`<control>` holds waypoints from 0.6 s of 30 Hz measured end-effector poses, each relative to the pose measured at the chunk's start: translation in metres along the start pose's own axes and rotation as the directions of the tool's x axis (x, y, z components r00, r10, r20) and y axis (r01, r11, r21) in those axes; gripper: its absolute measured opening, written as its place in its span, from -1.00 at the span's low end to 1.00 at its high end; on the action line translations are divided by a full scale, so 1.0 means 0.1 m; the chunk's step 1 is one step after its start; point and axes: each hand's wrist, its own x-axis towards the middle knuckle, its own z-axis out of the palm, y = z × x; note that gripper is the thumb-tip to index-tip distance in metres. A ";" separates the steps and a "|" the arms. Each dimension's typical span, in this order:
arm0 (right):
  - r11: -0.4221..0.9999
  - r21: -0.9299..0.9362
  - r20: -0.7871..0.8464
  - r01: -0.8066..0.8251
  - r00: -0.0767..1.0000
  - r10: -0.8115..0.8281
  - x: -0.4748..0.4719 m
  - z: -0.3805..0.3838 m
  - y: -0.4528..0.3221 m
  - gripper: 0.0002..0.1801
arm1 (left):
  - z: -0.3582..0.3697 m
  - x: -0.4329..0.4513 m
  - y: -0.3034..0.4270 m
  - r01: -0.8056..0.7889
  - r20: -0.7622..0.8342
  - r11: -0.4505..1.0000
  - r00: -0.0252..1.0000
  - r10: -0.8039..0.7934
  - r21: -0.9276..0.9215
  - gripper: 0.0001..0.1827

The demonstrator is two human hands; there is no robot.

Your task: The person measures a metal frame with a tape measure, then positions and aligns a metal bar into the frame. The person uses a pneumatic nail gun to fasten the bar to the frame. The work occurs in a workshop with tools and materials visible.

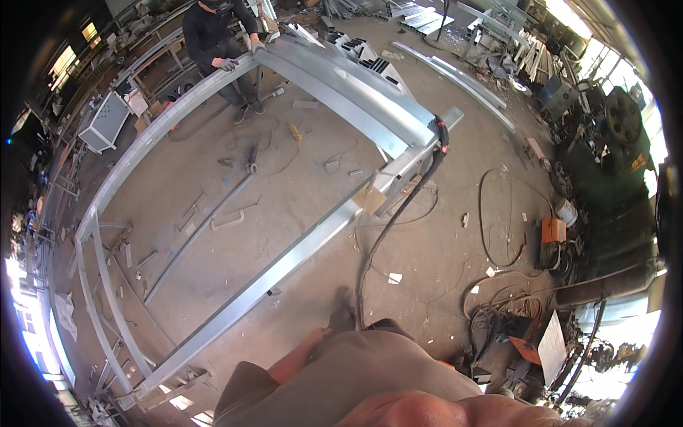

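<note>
My left hand hangs low by my trouser leg, mostly hidden by my shirt, so I cannot tell what its fingers do. My right hand is out of view. Before me, a long galvanized steel channel runs from the lower left to a wooden block at its upper right end. Beyond that block, wide folded steel sections lie across the far right side of a large frame. A black cable with red bands hangs over the frame's right corner and trails down to my feet.
A gloved co-worker touches the frame's far corner. An angle grinder and loose metal strips lie on the floor inside it. Coiled hoses, an orange machine and a cable loop occupy the right side.
</note>
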 end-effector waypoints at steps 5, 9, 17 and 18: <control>0.999 -0.046 -0.022 0.005 1.000 -0.006 0.13 -0.32 -0.17 -0.74 | -0.05 -0.02 0.44 -0.147 -0.052 0.986 0.987 0.151 0.076 -0.38; 0.987 -0.149 -0.012 0.065 0.998 -0.067 0.27 -0.73 -0.14 -0.75 | -0.09 -0.01 0.80 -0.171 0.063 0.985 0.983 0.170 0.005 -0.43; 0.791 -0.420 -0.088 0.446 0.847 -0.524 0.96 -2.23 -0.29 -0.74 | 0.15 0.27 1.61 -0.081 -0.059 0.966 0.993 0.099 0.247 -0.43; 0.834 -0.294 -0.085 0.467 0.857 -0.509 1.12 -2.46 -0.36 -0.65 | 0.23 0.40 1.75 -0.082 -0.076 0.956 0.991 0.107 0.280 -0.43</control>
